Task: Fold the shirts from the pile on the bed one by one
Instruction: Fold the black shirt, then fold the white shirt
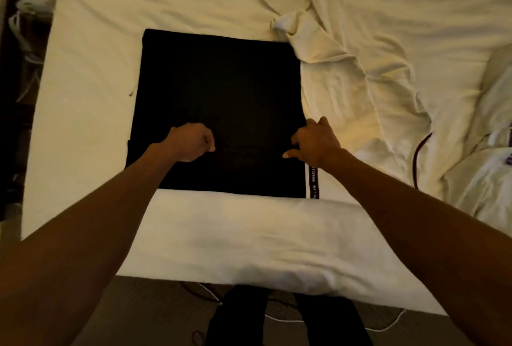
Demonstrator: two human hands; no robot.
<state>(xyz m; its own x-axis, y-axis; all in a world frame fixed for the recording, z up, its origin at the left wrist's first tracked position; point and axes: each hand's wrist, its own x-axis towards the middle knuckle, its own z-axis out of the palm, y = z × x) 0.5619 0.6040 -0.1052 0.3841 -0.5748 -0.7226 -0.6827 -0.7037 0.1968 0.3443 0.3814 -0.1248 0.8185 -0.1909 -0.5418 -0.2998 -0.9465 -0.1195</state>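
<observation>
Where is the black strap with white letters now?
In the head view, the black strap lies beside the right edge of the black shirt, near the right hand, just beyond the pillow.

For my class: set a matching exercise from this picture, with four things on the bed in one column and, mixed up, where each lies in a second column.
Things
1 black shirt
2 pillow
3 lettered strap
4 crumpled white bedding

Places
A across the near edge of the bed
B bunched up, far right
C spread flat in the middle
D beside the shirt's near right corner

Pairs: 1-C, 2-A, 3-D, 4-B
</observation>
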